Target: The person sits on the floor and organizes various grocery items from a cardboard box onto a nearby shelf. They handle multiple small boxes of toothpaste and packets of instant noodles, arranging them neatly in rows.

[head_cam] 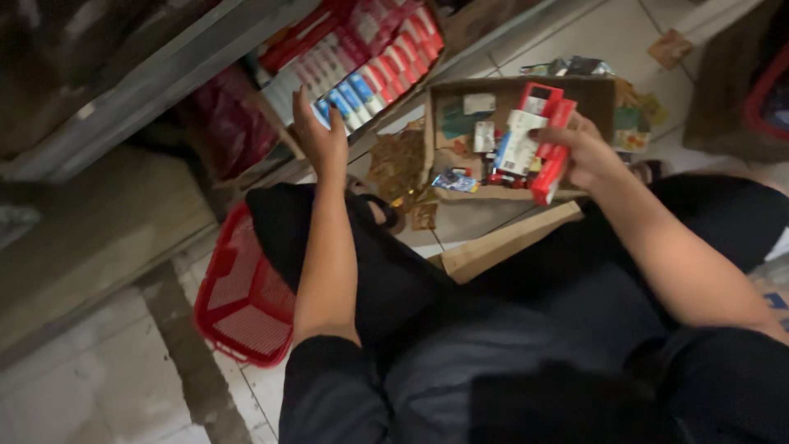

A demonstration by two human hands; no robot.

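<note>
Grip (579,152) around red-white boxes (534,136)

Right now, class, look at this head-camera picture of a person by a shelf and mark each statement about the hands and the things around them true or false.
1. The right hand holds red and white boxes. True.
2. The left hand rests inside the red basket. False: it reaches up to the packs on the shelf.
3. A cardboard tray lies on the floor. True.
4. The red basket is on the shelf. False: it sits on the floor beside the person.
</note>
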